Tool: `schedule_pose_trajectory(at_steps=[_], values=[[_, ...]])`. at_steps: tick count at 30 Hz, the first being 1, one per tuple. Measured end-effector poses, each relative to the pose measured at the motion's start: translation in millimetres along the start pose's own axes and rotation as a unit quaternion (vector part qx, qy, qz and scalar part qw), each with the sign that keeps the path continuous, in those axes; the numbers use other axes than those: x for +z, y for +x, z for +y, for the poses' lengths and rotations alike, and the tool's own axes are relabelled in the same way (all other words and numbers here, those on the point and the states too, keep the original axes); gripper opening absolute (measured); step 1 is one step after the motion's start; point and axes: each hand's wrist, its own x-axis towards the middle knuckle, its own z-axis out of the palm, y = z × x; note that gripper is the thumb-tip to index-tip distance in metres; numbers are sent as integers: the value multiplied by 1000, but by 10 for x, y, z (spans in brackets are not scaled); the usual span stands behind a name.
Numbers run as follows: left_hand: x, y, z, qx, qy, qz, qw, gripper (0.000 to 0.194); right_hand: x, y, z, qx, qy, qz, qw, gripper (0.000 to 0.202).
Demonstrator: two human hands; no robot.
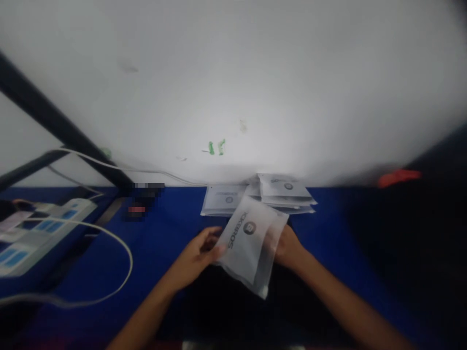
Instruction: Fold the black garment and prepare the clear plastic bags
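Tilted in front of me is a frosted zip bag (242, 260) with dark lettering and a round logo, held between both hands. My left hand (204, 250) grips its left edge, thumb on the near face and fingers curled behind. At the opposite edge, my right hand (286, 245) is closed on the bag, with its fingers partly hidden behind the translucent plastic. Just beyond lie more frosted bags: a stack (284, 187) against the wall and a flatter bag (221, 199) to its left.
A white power strip (73, 216) with blue sockets lies at the left, with a white cable (129, 262) looping over the blue table (160, 243). A black frame bar (65, 116) slants at the left. Something red (399, 177) shows at the right.
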Motion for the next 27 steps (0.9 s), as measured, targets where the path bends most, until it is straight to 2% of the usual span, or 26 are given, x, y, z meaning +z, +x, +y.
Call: schedule_pose_trajectory(at_steps=[2,4,7,10,12,15,19,22,27], values=[[-46,-42,-12,-33,-34,-39,998,39,-54,-63,60,-26,-24,35,999,35],[-145,-3,-7,-36,-51,-7,998,34,-119,-79,63,-48,-18,23,998,37],[-387,165,17,-50,-42,40,997,36,-210,-38,-29,-78,36,-7,996,36],[-615,391,35,-84,18,64,994,33,-218,14,-174,-105,87,10,991,34],[-696,551,37,-101,59,68,991,28,-169,25,-257,-117,104,17,988,28],[-724,787,38,-115,96,47,988,19,-75,3,-327,-129,105,7,986,25],[-746,1022,66,-115,138,32,983,17,-19,-39,-354,-127,100,-20,987,24],[-775,1077,74,-116,162,28,979,17,-18,-52,-372,-130,105,-39,985,25],[-758,1028,40,-133,203,2,970,22,-4,-50,-417,-130,106,-39,985,23]])
